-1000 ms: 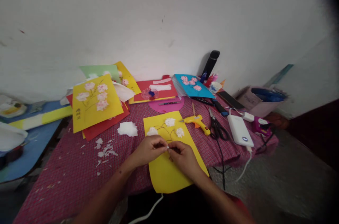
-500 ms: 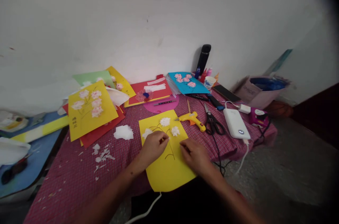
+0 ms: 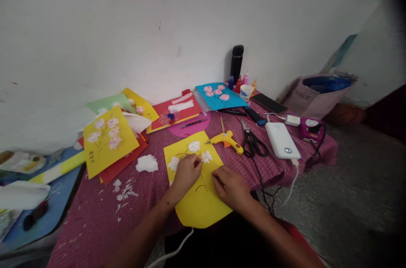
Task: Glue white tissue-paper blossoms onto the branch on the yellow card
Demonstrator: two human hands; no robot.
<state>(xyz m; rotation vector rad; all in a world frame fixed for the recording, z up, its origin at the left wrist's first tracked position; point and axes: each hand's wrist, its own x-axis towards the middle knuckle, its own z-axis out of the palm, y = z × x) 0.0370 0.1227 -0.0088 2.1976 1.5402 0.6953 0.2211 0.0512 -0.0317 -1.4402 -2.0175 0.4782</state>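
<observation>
A yellow card (image 3: 196,206) with drawn branches and three white paper flowers (image 3: 194,146) lies on the pink checked tablecloth (image 3: 95,225) in front of me. My left hand (image 3: 187,173) rests on the card with its fingers curled, the fingertips pressing a small white piece between the flowers. My right hand (image 3: 231,187) lies on the card's right part with its fingers bent down against the paper, holding nothing I can see.
A yellow glue gun (image 3: 229,141), black scissors (image 3: 252,143) and a white power bank (image 3: 281,145) lie right of the card. White paper scraps (image 3: 125,190) and a tissue wad (image 3: 146,163) lie left. Finished cards (image 3: 106,139) and a black bottle (image 3: 236,63) stand by the wall.
My hands parted from a joint pinch over the card. The left one went up to the flowers; the right one settled flat on the card. The view shifted slightly.
</observation>
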